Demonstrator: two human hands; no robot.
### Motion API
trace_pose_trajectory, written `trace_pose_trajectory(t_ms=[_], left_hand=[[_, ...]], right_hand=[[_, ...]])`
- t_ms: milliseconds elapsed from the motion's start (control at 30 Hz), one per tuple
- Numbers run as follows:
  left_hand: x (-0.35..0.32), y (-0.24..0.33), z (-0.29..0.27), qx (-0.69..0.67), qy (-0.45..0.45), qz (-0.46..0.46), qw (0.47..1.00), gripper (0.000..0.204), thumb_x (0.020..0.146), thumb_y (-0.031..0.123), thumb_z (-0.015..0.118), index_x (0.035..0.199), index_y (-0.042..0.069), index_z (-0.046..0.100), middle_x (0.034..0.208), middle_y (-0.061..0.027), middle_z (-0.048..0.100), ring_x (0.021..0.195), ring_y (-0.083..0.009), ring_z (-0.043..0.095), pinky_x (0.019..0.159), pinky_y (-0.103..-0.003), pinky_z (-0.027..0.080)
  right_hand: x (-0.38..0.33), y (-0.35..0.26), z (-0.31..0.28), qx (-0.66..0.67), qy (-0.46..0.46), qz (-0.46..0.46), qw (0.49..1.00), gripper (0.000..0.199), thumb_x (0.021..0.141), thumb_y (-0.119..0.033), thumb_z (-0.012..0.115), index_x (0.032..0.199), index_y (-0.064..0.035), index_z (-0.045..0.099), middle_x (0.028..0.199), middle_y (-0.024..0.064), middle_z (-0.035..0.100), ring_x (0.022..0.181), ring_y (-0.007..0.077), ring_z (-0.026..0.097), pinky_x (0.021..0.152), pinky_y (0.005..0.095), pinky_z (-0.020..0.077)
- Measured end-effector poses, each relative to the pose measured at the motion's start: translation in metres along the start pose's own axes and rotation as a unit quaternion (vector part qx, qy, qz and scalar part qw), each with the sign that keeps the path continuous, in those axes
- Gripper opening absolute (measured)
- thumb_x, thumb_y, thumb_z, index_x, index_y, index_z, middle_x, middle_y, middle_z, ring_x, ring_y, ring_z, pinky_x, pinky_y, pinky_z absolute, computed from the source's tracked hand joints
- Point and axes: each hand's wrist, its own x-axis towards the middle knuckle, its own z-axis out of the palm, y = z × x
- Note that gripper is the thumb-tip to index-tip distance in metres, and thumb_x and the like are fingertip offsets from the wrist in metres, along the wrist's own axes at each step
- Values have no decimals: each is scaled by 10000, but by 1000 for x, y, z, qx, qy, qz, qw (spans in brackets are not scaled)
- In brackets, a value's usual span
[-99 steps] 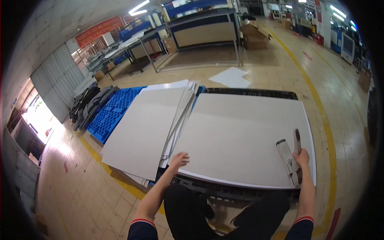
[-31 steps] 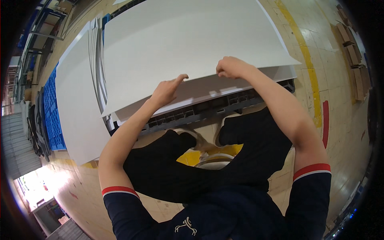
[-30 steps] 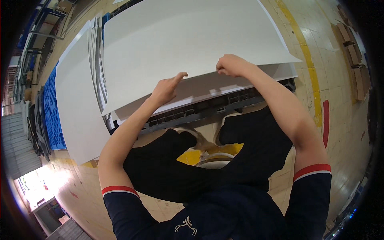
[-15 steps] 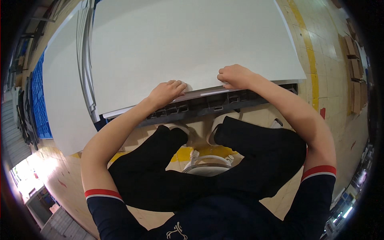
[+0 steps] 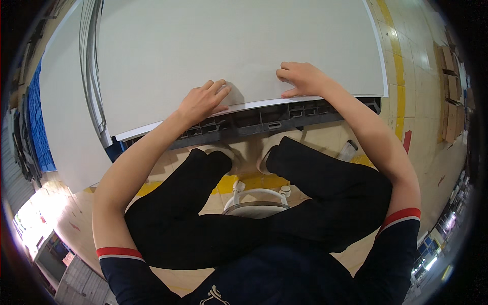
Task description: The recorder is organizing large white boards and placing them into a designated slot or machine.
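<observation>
The white sheet [image 5: 239, 51] lies flat on the dark pallet [image 5: 274, 119], my left hand [image 5: 203, 100] and right hand [image 5: 302, 79] pressing its near edge, fingers spread, gripping nothing. Uneven pressure could skew it off the stack. Its far edge is cut off, and I can't count the sheets beneath.

sheet stack [image 5: 66, 117] close left, rt side open

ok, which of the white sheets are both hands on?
The big white sheet lying flat on the dark pallet. Left hand and right hand press its near edge; the other sheets lie untouched at left.
</observation>
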Motion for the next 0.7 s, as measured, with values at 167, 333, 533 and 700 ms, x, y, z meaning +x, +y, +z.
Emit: trace_pose_trajectory(t_ms=[167, 333, 533, 700], left_hand=[[-1, -2, 3, 31, -19, 26, 999, 459, 796, 299, 581, 1156, 47, 446, 1122, -91, 489, 913, -223, 536, 692, -316, 510], [-1, -6, 4, 73, 23, 89, 993, 390, 821, 240, 537, 1142, 43, 434, 1024, -104, 543, 853, -214, 557, 656, -288, 527], [-3, -10, 4, 81, 62, 125, 987, 356, 830, 250, 530, 1116, 46, 468, 1020, -99, 563, 847, -215, 560, 678, -287, 519], [-3, -2, 3, 15, 3, 47, 999, 444, 797, 252, 589, 1181, 77, 453, 1087, -96, 540, 952, -237, 524, 761, -324, 501]], right_hand=[[2, -2, 3, -23, 16, -18, 999, 404, 660, -318, 708, 846, -70, 449, 860, 75, 480, 830, 269, 521, 645, 378, 447], [0, 0, -2, -17, 18, -24, 999, 463, 623, -341, 727, 872, -69, 448, 864, 78, 468, 836, 271, 509, 656, 375, 439], [-4, 0, -5, -68, 27, -45, 996, 554, 596, -393, 736, 949, -70, 457, 931, 97, 469, 891, 278, 500, 693, 379, 445], [-5, -1, 6, -168, 24, -51, 984, 568, 629, -411, 711, 999, -77, 438, 983, 90, 460, 938, 253, 492, 696, 374, 441]])
